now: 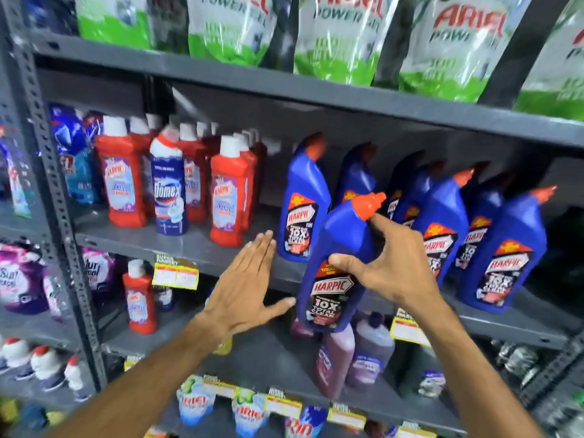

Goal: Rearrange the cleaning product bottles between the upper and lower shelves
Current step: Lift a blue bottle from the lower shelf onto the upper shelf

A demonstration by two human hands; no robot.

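A blue Harpic bottle (341, 245) with an orange cap hangs tilted in front of the upper shelf's edge (177, 245). My right hand (388, 267) grips it around the waist, index finger stretched up beside the cap. My left hand (243, 286) is flat and open just left of it, its thumb tip touching the bottle's lower side. Several more blue Harpic bottles (505, 254) stand on the upper shelf behind and to the right. Red Harpic bottles (121, 181) and a Domex bottle (169, 191) stand at its left.
On the lower shelf (268, 352) stand one red bottle (139, 298) and purple bottles (369, 352) right under the held bottle. Ariel pouches (341, 36) fill the top shelf. A perforated grey upright (53, 191) borders the left. Yellow price tags (175, 275) hang on the shelf edges.
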